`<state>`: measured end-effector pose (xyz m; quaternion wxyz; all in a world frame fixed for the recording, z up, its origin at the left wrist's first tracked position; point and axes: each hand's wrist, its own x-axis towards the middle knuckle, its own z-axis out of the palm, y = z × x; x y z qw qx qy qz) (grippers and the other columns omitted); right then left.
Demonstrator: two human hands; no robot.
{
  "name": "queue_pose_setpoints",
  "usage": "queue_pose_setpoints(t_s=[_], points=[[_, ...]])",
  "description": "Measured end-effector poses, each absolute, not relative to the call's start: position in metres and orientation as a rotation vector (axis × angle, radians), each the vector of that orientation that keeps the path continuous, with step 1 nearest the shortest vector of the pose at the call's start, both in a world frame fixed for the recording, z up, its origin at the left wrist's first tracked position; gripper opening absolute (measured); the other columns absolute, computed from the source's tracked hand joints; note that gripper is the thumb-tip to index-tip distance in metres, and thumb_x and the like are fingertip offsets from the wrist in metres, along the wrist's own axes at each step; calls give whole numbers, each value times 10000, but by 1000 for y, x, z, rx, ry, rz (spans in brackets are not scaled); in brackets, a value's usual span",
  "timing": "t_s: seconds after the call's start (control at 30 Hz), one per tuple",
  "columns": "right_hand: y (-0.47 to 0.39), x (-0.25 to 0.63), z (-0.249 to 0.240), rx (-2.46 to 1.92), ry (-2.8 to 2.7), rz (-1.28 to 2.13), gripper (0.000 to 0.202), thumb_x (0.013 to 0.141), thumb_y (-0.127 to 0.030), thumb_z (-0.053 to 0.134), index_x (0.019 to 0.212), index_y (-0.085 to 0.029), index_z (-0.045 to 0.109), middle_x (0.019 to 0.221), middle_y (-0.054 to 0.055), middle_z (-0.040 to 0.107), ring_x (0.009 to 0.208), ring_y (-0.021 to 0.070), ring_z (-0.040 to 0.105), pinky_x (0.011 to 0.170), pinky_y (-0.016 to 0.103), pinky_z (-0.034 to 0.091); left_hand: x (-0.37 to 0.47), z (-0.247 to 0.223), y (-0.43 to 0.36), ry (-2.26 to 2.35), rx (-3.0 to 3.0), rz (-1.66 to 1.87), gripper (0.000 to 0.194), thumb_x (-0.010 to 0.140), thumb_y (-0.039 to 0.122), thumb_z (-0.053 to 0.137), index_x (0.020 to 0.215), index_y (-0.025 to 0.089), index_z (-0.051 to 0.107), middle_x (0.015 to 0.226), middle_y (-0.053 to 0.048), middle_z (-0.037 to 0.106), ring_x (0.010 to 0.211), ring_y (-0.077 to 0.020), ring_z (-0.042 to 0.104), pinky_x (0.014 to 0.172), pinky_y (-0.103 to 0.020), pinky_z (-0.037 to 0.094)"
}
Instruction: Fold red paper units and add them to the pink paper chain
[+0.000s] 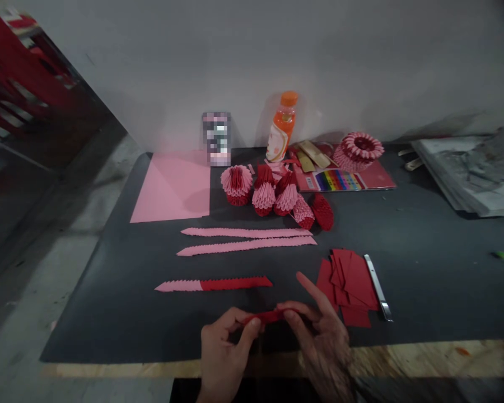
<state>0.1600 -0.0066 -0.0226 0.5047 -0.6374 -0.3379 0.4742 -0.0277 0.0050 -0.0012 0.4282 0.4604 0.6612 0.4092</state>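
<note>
A small folded strip of red paper (pixel 271 317) is stretched between my two hands near the table's front edge. My left hand (pixel 229 350) pinches its left end between thumb and fingers. My right hand (pixel 321 336) pinches the right end, with the index finger raised off the paper. Just beyond them lies a chain of folded pieces (pixel 235 284), pink on the left and red on the right. Red paper rectangles (pixel 355 282) lie in a loose pile to the right, beside a silver cutter (pixel 378 288).
Two pink chains (pixel 247 243) lie mid-table. Behind them are pink sheets (pixel 176 187), several pink and red folded-paper shapes (pixel 263 193), an orange bottle (pixel 282 129), a round paper piece (pixel 358 151) on a coloured packet (pixel 340 181), and stacked papers (pixel 457 173) at right.
</note>
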Motion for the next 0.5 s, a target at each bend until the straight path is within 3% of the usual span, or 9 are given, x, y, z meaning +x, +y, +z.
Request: queue_pose_setpoints(t_s=[0.2, 0.3, 0.5], points=[[-5, 149, -8, -1607, -819, 1037, 753, 1029, -675, 981, 1667, -313, 811, 1003, 39, 1017, 952, 276, 1002, 959, 366, 850, -30, 4, 10, 1618, 1237, 1005, 206, 961, 456, 878, 845, 365, 1021, 656, 26, 941, 569, -257, 917, 562, -274, 710], [-3, 150, -6, -1614, -809, 1047, 774, 999, -689, 1005, 1654, -324, 817, 993, 34, 1015, 945, 281, 1003, 951, 356, 853, -31, 3, 9, 1604, 1344, 1026, 267, 1025, 437, 856, 822, 380, 1020, 643, 47, 933, 540, -236, 903, 545, -256, 700], [-6, 163, -19, -1582, -903, 1058, 736, 1027, -607, 1006, 1674, -327, 797, 1000, 36, 1021, 905, 255, 1004, 904, 316, 846, -26, -10, -2, 1684, 1706, 1278, 226, 1048, 245, 833, 906, 371, 957, 714, 43, 938, 553, -216, 871, 589, -256, 682]])
